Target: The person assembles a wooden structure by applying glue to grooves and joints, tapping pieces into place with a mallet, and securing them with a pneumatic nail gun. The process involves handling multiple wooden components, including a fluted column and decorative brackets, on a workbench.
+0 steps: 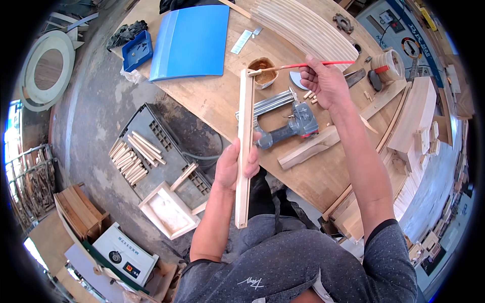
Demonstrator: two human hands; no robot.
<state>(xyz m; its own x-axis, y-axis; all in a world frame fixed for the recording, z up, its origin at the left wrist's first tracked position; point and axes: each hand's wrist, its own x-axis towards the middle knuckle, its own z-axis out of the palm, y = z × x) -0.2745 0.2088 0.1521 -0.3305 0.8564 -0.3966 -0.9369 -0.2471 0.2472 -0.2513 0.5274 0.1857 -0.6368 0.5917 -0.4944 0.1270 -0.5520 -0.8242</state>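
My left hand (pixel 237 161) is closed around a long pale wooden bar (pixel 244 121), held lengthwise above the front edge of the workbench. In my right hand (pixel 323 81) is a thin brush (pixel 293 65) with a red handle, pinched between the fingers. Its bristle end meets the far end of the bar, beside a cup (pixel 263 73) with brownish contents on the bench. Beyond the bar lies a grey nail gun (pixel 298 121), partly covered by it. Several short dowels (pixel 310 96) lie near my right hand.
A blue folder-like sheet (pixel 192 43) and a blue tray (pixel 137 52) sit at the bench's left. Long wooden strips (pixel 308 28) lie at the back. Below left, a grey crate (pixel 151 121) bears bundled wooden sticks and a shallow wooden box (pixel 169 209). Wooden boards (pixel 411 121) are stacked at right.
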